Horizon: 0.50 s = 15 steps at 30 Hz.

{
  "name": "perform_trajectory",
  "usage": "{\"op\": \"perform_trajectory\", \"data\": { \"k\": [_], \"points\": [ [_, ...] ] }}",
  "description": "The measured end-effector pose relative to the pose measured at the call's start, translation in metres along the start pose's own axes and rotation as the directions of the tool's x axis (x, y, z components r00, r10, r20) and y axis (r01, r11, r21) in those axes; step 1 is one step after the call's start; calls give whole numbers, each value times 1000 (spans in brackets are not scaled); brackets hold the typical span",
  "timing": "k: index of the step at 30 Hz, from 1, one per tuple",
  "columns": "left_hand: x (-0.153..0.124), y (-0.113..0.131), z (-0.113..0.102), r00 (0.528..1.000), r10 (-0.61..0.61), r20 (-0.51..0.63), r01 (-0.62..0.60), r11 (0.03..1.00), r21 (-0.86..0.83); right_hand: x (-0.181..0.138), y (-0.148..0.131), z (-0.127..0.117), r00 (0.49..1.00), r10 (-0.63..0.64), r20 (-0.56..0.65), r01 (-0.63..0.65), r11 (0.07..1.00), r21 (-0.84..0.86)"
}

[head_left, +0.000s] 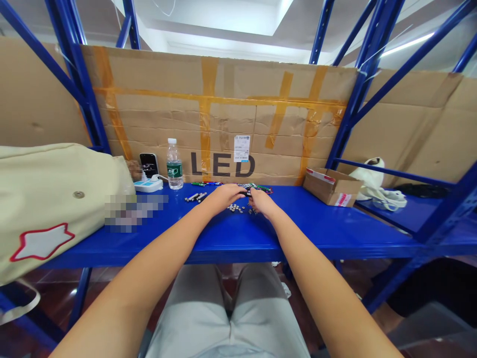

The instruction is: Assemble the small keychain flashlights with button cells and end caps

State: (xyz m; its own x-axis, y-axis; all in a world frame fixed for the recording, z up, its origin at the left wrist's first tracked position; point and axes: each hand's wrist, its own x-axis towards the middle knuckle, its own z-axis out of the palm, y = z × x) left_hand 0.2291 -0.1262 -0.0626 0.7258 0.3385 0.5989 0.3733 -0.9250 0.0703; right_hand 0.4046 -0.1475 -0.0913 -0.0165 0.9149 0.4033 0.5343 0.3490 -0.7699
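Note:
Above the blue tabletop (238, 233), my left hand (226, 195) and my right hand (262, 202) meet, fingers closed on a small black piece (244, 193). Most of it is hidden by the fingers, so its kind is unclear. Just below the hands lies a loose pile of small round silver pieces (236, 209), some partly behind my right hand. Left of my left hand are several short black-and-silver tubes (196, 197). Slim coloured sticks in green, blue and red (204, 184) lie along the back, with more coloured pieces (265, 189) behind my right hand.
A water bottle (174, 166), a white power strip (149, 185) and a propped phone (149, 165) stand at back left. A cream bag (55, 199) covers the left end. On the right is a cardboard box (331, 187). Taped cardboard (156, 119) walls off the back.

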Motion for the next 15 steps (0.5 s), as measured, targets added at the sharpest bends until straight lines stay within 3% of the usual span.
{"op": "perform_trajectory", "data": {
  "k": [5,11,15],
  "points": [
    [1,3,2,1000,-8,-30,9,999,38,1,-5,-1,997,80,-11,-79,996,32],
    [-2,3,-4,993,114,-22,-105,961,257,-4,-18,-3,982,174,73,-184,972,147],
    [-2,5,-3,998,67,-17,-59,956,287,-8,-25,-3,961,245,127,-273,911,310]
  ]
}}
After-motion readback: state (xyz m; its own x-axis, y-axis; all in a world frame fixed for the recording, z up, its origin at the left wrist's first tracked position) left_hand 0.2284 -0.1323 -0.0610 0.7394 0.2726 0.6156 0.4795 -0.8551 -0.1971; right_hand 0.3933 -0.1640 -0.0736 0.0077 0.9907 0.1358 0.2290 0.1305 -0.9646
